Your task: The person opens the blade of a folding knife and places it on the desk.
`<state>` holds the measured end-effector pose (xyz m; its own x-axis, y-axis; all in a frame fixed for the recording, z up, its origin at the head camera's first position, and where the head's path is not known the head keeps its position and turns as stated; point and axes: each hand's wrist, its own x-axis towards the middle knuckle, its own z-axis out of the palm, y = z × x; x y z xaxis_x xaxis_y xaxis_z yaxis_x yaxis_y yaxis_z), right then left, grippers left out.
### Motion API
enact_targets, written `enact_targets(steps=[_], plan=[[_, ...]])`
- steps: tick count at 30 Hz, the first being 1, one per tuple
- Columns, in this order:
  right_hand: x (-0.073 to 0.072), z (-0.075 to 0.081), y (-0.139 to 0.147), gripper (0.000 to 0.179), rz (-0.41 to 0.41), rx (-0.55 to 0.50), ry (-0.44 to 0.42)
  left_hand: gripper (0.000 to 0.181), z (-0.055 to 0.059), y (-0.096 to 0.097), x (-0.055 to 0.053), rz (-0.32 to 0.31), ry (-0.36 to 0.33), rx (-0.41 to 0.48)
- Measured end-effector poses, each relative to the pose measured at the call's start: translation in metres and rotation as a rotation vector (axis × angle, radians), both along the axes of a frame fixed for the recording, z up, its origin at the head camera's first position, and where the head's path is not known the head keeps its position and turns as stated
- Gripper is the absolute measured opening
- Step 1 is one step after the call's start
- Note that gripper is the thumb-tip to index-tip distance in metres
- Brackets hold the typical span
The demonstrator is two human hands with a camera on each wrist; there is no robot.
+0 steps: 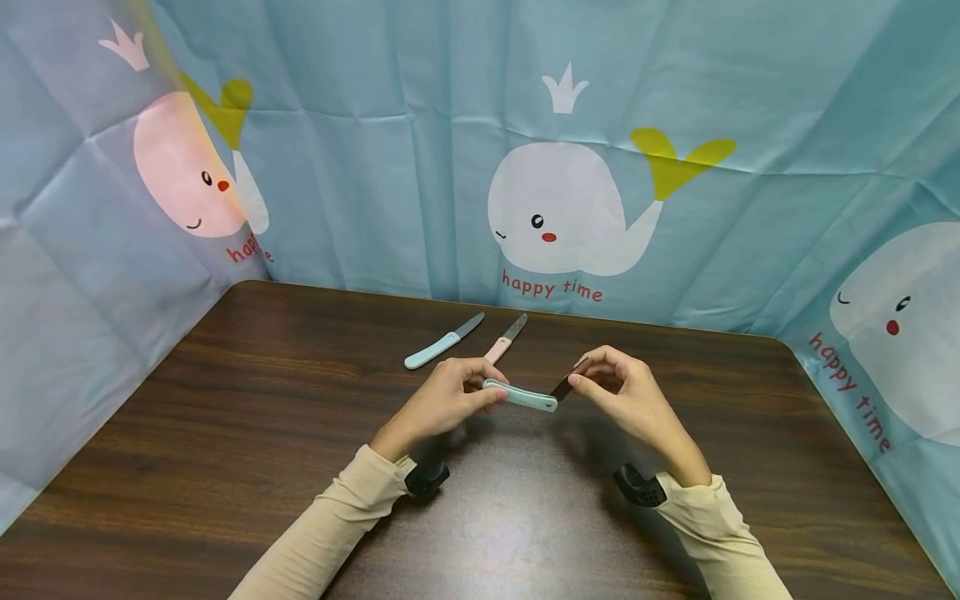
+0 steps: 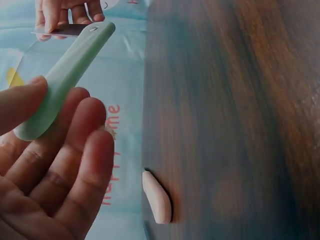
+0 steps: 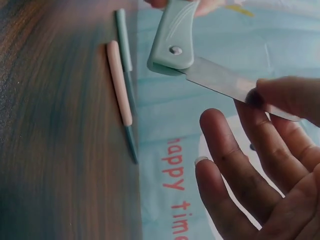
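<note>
A folding knife with a pale green handle [image 1: 528,398] is held up above the table between both hands. The left hand [image 1: 453,392] pinches the handle's end between thumb and fingers. Its metal blade [image 3: 220,80] stands out from the handle at an angle, partly unfolded. The right hand [image 1: 630,396] pinches that blade near its tip with thumb and forefinger; in the right wrist view the other fingers [image 3: 220,135] spread below it. At the handle's far end a pivot rivet [image 3: 175,50] shows.
On the brown table [image 1: 225,467], beyond the left hand, lie a light blue folding knife [image 1: 432,350] and a pink one [image 1: 498,349], both with blades out. A whale-printed curtain [image 1: 450,167] hangs behind the table and along its sides.
</note>
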<state>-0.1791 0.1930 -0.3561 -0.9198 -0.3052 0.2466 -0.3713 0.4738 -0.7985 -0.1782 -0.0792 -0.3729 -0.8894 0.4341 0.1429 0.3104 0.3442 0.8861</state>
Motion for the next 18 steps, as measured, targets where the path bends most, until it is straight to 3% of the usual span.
enact_targets(steps=[6,10,18], plan=[[0.0011,-0.0002,-0.0019,0.011,-0.007,0.03,0.047,0.01,-0.0007,0.0016,0.0007,-0.05,0.017,-0.058],[0.0016,0.0003,-0.0033,0.009,0.003,0.013,0.058,0.021,-0.0005,0.0014,0.0013,-0.071,0.049,-0.114],[0.0032,0.0004,-0.0053,0.007,0.039,-0.011,0.047,0.016,0.0002,0.0023,0.001,-0.069,0.079,-0.178]])
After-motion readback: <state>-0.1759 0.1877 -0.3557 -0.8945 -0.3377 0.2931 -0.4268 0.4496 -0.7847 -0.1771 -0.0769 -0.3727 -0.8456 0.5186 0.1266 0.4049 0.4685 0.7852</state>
